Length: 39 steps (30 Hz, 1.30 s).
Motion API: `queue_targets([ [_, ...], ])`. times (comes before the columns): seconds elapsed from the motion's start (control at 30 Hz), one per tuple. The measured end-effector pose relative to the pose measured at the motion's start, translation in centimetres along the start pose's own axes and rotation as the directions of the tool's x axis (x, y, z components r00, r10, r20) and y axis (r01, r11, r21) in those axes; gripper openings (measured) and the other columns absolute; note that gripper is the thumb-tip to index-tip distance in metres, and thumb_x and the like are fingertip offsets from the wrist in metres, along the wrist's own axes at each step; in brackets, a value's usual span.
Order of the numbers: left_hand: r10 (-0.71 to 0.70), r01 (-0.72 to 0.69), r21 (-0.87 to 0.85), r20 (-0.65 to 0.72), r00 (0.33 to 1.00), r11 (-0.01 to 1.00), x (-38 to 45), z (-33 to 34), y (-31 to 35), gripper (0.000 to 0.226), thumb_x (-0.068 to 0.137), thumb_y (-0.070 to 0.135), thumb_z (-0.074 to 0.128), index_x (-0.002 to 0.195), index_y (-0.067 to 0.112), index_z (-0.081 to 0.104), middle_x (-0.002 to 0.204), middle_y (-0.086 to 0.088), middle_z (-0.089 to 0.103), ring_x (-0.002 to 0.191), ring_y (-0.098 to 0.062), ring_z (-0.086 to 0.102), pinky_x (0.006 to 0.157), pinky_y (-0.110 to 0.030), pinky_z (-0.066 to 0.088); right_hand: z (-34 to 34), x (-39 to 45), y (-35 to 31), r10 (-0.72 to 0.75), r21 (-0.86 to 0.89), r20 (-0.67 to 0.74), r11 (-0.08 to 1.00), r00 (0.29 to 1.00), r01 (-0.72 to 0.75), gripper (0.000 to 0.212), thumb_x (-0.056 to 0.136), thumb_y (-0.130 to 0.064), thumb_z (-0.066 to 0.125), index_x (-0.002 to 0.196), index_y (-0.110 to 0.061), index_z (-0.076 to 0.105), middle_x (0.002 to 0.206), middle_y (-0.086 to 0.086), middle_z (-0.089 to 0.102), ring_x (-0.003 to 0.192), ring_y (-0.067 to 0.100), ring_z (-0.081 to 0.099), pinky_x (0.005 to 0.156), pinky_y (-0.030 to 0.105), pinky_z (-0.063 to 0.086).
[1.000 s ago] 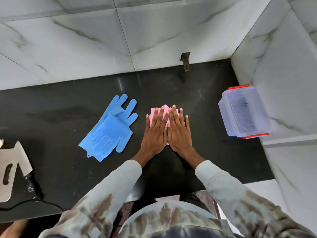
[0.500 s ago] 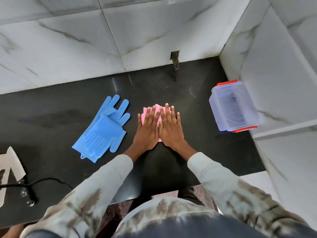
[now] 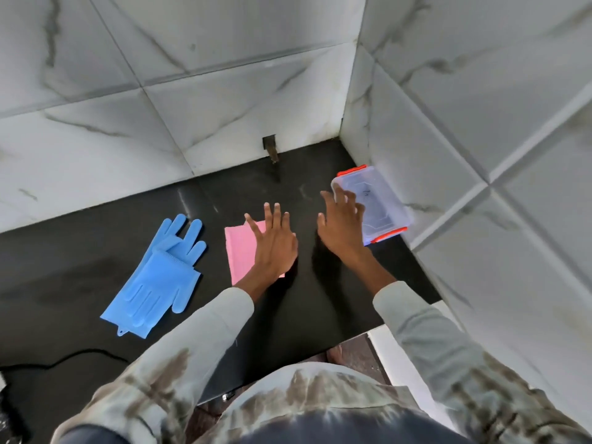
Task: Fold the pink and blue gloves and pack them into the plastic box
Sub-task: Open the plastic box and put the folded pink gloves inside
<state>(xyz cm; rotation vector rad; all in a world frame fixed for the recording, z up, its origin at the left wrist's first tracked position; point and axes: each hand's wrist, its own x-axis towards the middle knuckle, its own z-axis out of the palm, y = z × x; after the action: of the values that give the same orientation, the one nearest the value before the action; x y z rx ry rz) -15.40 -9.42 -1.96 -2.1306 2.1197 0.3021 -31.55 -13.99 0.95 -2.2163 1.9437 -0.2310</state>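
The folded pink gloves (image 3: 241, 251) lie flat on the black counter (image 3: 80, 251) near its middle. My left hand (image 3: 275, 245) rests over their right part, fingers spread. The blue gloves (image 3: 160, 277) lie stacked and unfolded to the left, fingers pointing away and toward me. The clear plastic box (image 3: 381, 203) with orange clips stands closed at the right, against the side wall. My right hand (image 3: 341, 224) hovers with fingers apart, its fingertips at the box's left edge. Whether it touches the box I cannot tell.
White marble-tiled walls (image 3: 224, 91) close the counter at the back and the right. A small dark stub (image 3: 272, 150) sticks out of the back wall. A black cable (image 3: 73, 357) runs along the counter's front left. The counter's front edge lies just before my body.
My right hand has lifted off the pink gloves and moved right to the box. My left hand stays on the pink gloves. The view has tilted up and shifted.
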Motion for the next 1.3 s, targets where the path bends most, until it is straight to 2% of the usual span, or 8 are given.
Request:
queue_targets([
  [0.2, 0.110, -0.118, -0.239, -0.044, 0.993, 0.964, 2.3, -1.7, 7.7, 0.057, 0.113, 0.038, 0.036, 0.166, 0.018, 0.031, 0.178, -0.006, 0.018, 0.169, -0.027, 0.005, 0.131, -0.070, 0.004, -2.4, -0.7, 8.2, 0.237, -0.092, 0.041, 0.968, 0.971, -0.232, 0.061, 0.105, -0.034, 0.051, 0.162, -0.027, 0.028, 0.174, 0.008, 0.015, 0.159, 0.036, 0.020, 0.124, 0.056, 0.027],
  [0.57, 0.022, -0.088, -0.476, -0.142, 0.990, 0.875, 0.8, -0.2, 9.3, 0.057, 0.117, 0.038, 0.023, 0.171, 0.024, 0.019, 0.181, 0.002, 0.004, 0.169, -0.021, 0.000, 0.138, -0.051, 0.008, 0.4, -3.7, 7.6, -0.082, -0.011, 0.092, 0.996, 0.992, 0.083, 0.057, 0.111, -0.052, 0.030, 0.165, -0.039, 0.022, 0.177, 0.001, 0.008, 0.163, 0.032, 0.010, 0.130, 0.055, 0.016],
  [0.8, -0.224, 0.102, -0.483, -0.203, 0.953, 0.870, -1.6, 0.7, 6.4, 0.060, 0.115, 0.035, 0.036, 0.169, 0.012, 0.024, 0.180, -0.006, 0.010, 0.169, -0.028, 0.006, 0.138, -0.044, 0.012, 1.5, -4.2, 4.1, -0.268, 0.223, 0.019, 0.940, 0.963, 0.257, 0.044, 0.105, -0.045, 0.052, 0.148, -0.037, 0.052, 0.169, -0.003, 0.030, 0.151, 0.025, 0.033, 0.123, 0.050, 0.034],
  [0.93, -0.213, 0.125, -0.480, -0.133, 0.968, 0.868, -2.0, 0.5, 5.3, 0.062, 0.117, 0.034, 0.028, 0.172, 0.016, 0.008, 0.181, -0.002, -0.001, 0.169, -0.024, 0.004, 0.137, -0.047, 0.016, 1.6, -4.6, 4.8, 0.000, 0.314, -0.040, 0.949, 0.999, 0.012, 0.069, 0.087, -0.044, 0.076, 0.144, -0.028, 0.041, 0.153, 0.003, 0.037, 0.135, 0.023, 0.044, 0.110, 0.040, 0.047],
  [1.0, -0.188, 0.111, -0.470, -0.121, 0.975, 0.876, -2.0, 0.5, 5.4, 0.066, 0.116, 0.034, 0.032, 0.172, 0.015, 0.004, 0.181, -0.002, -0.004, 0.169, -0.023, 0.008, 0.134, -0.048, 0.025, 1.7, -4.4, 5.3, 0.144, 0.530, 0.165, 0.821, 0.976, -0.212, 0.075, 0.084, -0.043, 0.080, 0.142, -0.024, 0.036, 0.144, 0.005, 0.041, 0.128, 0.022, 0.050, 0.102, 0.038, 0.055],
  [1.1, -0.160, 0.084, -0.464, -0.127, 0.979, 0.882, -2.0, 0.5, 5.7, 0.077, 0.112, 0.035, 0.043, 0.171, 0.013, -0.001, 0.180, -0.003, -0.007, 0.167, -0.026, 0.015, 0.125, -0.045, 0.044, 1.9, -4.5, 6.2, 0.106, 0.753, 0.439, 0.499, 0.892, -0.430, 0.063, 0.092, -0.037, 0.077, 0.136, -0.024, 0.034, 0.137, 0.005, 0.051, 0.113, 0.019, 0.065, 0.075, 0.025, 0.062],
  [1.2, -0.136, 0.064, -0.445, -0.131, 0.982, 0.893, -1.9, 0.5, 5.9, 0.084, 0.110, 0.037, 0.048, 0.171, 0.013, -0.004, 0.180, -0.002, -0.009, 0.164, -0.027, 0.025, 0.113, -0.042, 0.054, 2.3, -5.0, 6.7, 0.047, 0.816, 0.470, 0.356, 0.881, -0.455, 0.048, 0.095, -0.032, 0.075, 0.125, -0.029, 0.037, 0.127, 0.003, 0.060, 0.099, 0.017, 0.071, 0.059, 0.015, 0.059],
  [1.3, -0.122, 0.050, -0.437, -0.139, 0.983, 0.898, -1.8, 0.6, 6.0, 0.083, 0.110, 0.038, 0.046, 0.171, 0.013, -0.005, 0.180, -0.002, -0.009, 0.161, -0.027, 0.033, 0.108, -0.041, 0.057, 2.4, -4.9, 6.7, 0.022, 0.837, 0.501, 0.241, 0.865, -0.491, 0.038, 0.095, -0.020, 0.076, 0.108, -0.036, 0.044, 0.121, 0.000, 0.061, 0.105, 0.020, 0.071, 0.071, 0.020, 0.064],
])
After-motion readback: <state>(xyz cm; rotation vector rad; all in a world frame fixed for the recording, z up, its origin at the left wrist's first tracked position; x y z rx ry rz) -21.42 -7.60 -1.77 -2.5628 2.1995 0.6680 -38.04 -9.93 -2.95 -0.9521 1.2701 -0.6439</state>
